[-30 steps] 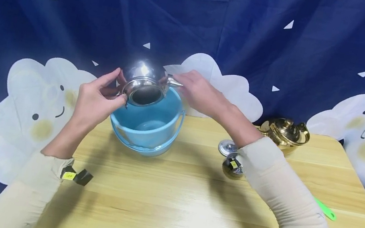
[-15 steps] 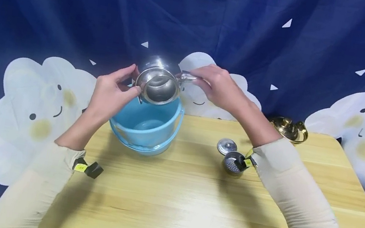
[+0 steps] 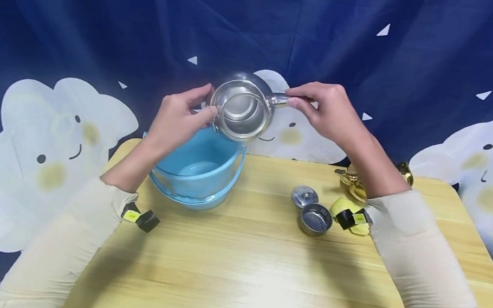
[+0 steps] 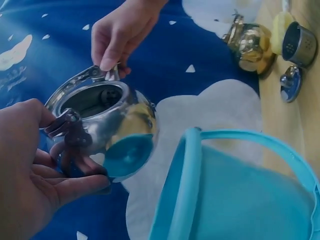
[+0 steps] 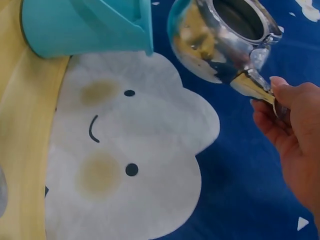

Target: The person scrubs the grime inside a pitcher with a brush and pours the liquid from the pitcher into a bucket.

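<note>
A shiny silver teapot (image 3: 246,78) without its lid is held up over the back right of a light-blue bucket (image 3: 191,188), its round opening tipped toward the head camera. My left hand (image 3: 183,118) grips the side by the handle joint, thumb at the front and fingers behind. With thumb and fingertips, my right hand (image 3: 333,111) pinches the spout (image 5: 252,87). In the left wrist view the teapot's swing handle (image 4: 70,87) lies folded along the opening. A perforated metal strainer cup (image 3: 316,219) and a silver lid (image 3: 304,196) sit on the table.
Behind my right forearm stands a gold teapot (image 3: 354,185), partly hidden. A yellow sponge-like piece (image 3: 341,206) lies beside the strainer cup. The wooden table (image 3: 226,271) meets a dark blue curtain (image 3: 231,14) with cloud prints at the back.
Both hands have moved right with the teapot, from over the bucket's middle to its back right side. Its opening has turned more toward the head camera, showing the inside.
</note>
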A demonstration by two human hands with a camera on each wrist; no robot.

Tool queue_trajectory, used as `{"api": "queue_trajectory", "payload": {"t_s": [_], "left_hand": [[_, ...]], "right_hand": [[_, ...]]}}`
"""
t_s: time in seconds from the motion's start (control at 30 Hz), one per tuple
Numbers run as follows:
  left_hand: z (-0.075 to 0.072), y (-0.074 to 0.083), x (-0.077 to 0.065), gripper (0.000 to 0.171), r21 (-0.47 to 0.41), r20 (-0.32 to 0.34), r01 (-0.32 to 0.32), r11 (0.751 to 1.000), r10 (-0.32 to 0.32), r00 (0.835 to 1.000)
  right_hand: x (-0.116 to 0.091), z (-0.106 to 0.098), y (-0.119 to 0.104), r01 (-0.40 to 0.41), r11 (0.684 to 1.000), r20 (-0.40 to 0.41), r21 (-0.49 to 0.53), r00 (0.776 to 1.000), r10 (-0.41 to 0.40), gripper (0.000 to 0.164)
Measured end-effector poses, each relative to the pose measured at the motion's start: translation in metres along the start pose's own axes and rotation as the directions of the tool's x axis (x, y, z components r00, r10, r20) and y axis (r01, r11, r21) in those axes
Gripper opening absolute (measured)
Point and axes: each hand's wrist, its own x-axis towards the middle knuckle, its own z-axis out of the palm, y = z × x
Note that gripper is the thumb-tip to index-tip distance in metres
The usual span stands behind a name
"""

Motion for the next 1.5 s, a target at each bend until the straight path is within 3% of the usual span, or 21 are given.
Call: {"api": "queue_trajectory", "payload": {"t_s": [0.13,0.33,0.6,0.83,1.07,1.27,1.5], "left_hand": [[0.011,0.007,0.002,0.057,0.004,0.048,-0.002,1.0,0.002,0.999],[0.025,0.017,0.004,0.054,-0.009,0.094,0.015,1.0,-0.015,0.996],[0.042,0.023,0.004,0.057,-0.142,0.154,0.108,0.984,-0.086,0.984],[0.058,0.023,0.006,0.055,-0.164,0.171,0.115,0.98,-0.086,0.982],[0.073,0.023,0.006,0.051,-0.24,0.194,0.143,0.96,-0.097,0.976],[0.085,0.021,0.007,0.046,-0.264,0.193,0.15,0.953,-0.101,0.976],[0.103,0.014,0.01,0.046,-0.273,0.185,0.209,0.939,-0.162,0.969]], "right_hand": [[-0.007,-0.013,0.003,-0.115,0.993,-0.008,0.001,0.993,0.115,0.02],[-0.021,-0.029,0.008,-0.259,0.965,0.022,0.036,0.966,0.258,0.021],[-0.035,-0.041,0.015,-0.387,0.899,0.041,0.205,0.921,0.387,0.023],[-0.049,-0.048,0.017,-0.431,0.822,0.053,0.371,0.894,0.445,0.029],[-0.063,-0.052,0.023,-0.466,0.821,0.056,0.329,0.878,0.476,0.028],[-0.073,-0.051,0.026,-0.496,0.8,0.052,0.338,0.858,0.511,0.028],[-0.083,-0.044,0.036,-0.515,0.784,0.037,0.345,0.843,0.537,0.028]]}}
